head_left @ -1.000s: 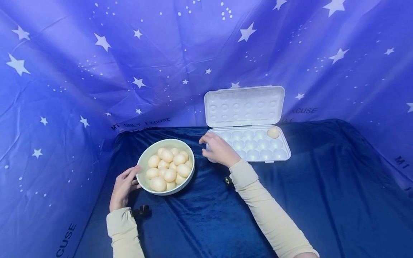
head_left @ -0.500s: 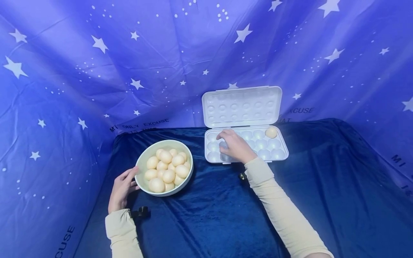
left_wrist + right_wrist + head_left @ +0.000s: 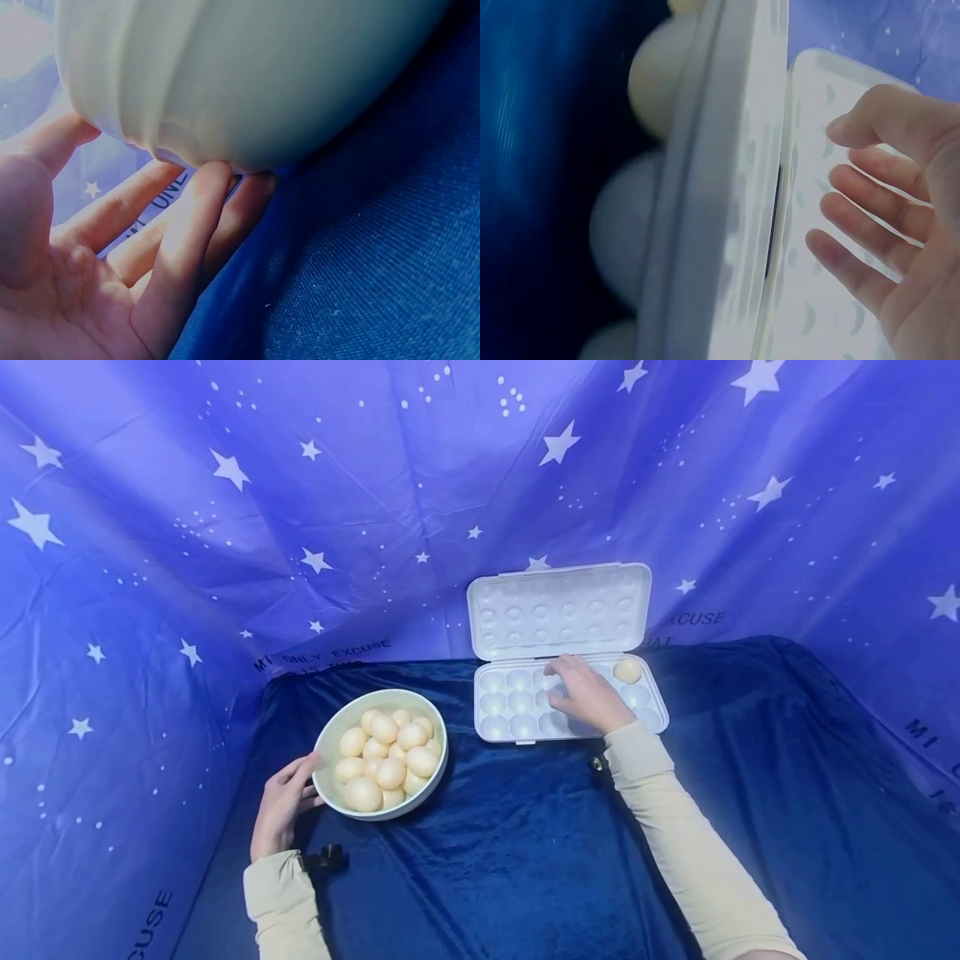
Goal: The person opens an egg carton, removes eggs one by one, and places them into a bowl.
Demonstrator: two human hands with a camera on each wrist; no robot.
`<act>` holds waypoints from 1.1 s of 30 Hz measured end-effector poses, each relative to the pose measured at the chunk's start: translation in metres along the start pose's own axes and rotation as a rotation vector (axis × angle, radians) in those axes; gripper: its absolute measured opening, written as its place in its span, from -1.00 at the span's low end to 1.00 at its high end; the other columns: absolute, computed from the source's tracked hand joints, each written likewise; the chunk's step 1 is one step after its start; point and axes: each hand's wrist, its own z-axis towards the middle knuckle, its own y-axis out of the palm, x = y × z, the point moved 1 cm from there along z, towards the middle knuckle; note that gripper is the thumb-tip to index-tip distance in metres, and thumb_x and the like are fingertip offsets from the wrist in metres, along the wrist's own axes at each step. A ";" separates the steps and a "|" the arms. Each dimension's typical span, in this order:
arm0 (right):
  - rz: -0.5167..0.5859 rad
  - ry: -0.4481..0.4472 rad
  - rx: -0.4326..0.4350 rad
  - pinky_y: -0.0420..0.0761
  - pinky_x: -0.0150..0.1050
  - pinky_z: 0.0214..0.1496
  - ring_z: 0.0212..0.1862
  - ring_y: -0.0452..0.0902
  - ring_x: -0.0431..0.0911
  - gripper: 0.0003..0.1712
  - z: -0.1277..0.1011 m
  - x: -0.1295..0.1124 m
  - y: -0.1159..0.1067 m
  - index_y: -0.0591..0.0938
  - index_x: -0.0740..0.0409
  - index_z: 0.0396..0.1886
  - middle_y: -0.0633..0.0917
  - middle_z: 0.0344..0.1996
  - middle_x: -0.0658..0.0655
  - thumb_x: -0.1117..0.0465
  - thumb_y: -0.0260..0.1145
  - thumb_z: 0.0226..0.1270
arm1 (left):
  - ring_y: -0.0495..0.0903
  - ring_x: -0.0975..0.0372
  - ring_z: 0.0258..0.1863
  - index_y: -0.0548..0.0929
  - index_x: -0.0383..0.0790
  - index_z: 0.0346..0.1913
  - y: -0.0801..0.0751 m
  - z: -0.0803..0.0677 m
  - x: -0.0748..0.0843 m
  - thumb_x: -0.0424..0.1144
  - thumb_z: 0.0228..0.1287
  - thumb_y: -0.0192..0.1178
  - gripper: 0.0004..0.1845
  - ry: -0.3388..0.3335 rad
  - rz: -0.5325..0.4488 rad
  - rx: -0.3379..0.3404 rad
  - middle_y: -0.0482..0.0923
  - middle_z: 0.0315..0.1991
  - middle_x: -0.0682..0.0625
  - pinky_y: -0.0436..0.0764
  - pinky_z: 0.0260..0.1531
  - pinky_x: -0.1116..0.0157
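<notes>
In the head view, a pale green bowl [image 3: 330, 743] heaped with several cream-coloured eggs [image 3: 390, 772] stands left of centre. My left hand [image 3: 283, 806] holds the bowl at its left side. The left wrist view shows the thumb [image 3: 71, 139] at the rim and the fingertips against the ridged outer wall. To the right lies an opened white egg carton [image 3: 558, 614], lid raised behind its cups. One egg [image 3: 627, 671] sits in its back right cup. Over the right half of the cups, my right hand [image 3: 588, 693] hovers with nothing in its loosely bent fingers, hiding several cups.
A dark blue velvety cloth [image 3: 480, 860] covers the table. Behind and around it hangs a blue-violet starry curtain [image 3: 420, 485], with the carton's lid close to it. Black wrist straps [image 3: 326, 858] show at the cuffs.
My right hand has moved right across the carton, from its left end to over the right half, uncovering the left cups. The left hand stays at the bowl. The view shifts slightly.
</notes>
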 end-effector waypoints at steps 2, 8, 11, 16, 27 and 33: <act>-0.012 0.012 -0.002 0.54 0.12 0.17 0.13 0.47 0.19 -0.59 -0.004 0.008 -0.003 0.56 0.31 0.03 0.60 0.00 0.28 0.29 0.33 0.16 | 0.72 0.36 -0.39 0.47 -0.33 0.24 0.000 -0.001 -0.002 0.10 0.38 0.22 -0.39 -0.009 0.000 -0.003 0.63 -0.31 0.26 0.75 -0.33 0.39; -0.043 0.073 -0.036 0.53 0.14 0.20 0.18 0.43 0.19 -0.56 -0.010 0.027 -0.008 0.56 0.32 0.05 0.58 0.04 0.29 0.27 0.33 0.15 | 0.73 0.36 -0.37 0.40 -0.37 0.32 -0.002 -0.001 -0.008 0.10 0.39 0.20 -0.32 -0.034 0.002 -0.006 0.61 -0.27 0.24 0.75 -0.31 0.39; -0.060 0.079 -0.031 0.52 0.16 0.19 0.17 0.42 0.22 -0.57 -0.012 0.033 -0.013 0.55 0.35 0.05 0.57 0.04 0.33 0.31 0.32 0.17 | 0.73 0.36 -0.37 0.42 -0.36 0.31 -0.002 -0.001 -0.009 0.10 0.38 0.21 -0.33 -0.039 -0.005 -0.005 0.62 -0.27 0.24 0.76 -0.31 0.38; -0.078 0.084 -0.021 0.50 0.20 0.16 0.10 0.46 0.27 -0.58 -0.014 0.045 -0.021 0.54 0.40 0.04 0.57 -0.01 0.38 0.38 0.31 0.16 | 0.73 0.34 -0.37 0.49 -0.29 0.22 -0.001 -0.001 -0.010 0.08 0.38 0.23 -0.44 -0.031 -0.026 -0.001 0.63 -0.30 0.25 0.76 -0.32 0.37; -0.171 0.130 0.002 0.49 0.16 0.15 -0.01 0.47 0.28 -0.70 -0.019 0.070 -0.034 0.58 0.49 -0.07 0.59 -0.15 0.40 0.51 0.22 0.16 | 0.73 0.35 -0.37 0.46 -0.33 0.25 -0.002 0.003 -0.005 0.08 0.40 0.21 -0.40 -0.012 -0.014 -0.003 0.63 -0.29 0.28 0.75 -0.32 0.38; -0.217 0.152 0.020 0.50 0.21 0.10 -0.01 0.46 0.32 -0.81 -0.019 0.078 -0.038 0.64 0.41 -0.21 0.61 -0.20 0.38 0.50 0.15 0.24 | 0.73 0.34 -0.36 0.48 -0.28 0.21 -0.001 0.004 -0.002 0.08 0.40 0.21 -0.45 -0.018 -0.022 -0.006 0.63 -0.30 0.29 0.75 -0.31 0.38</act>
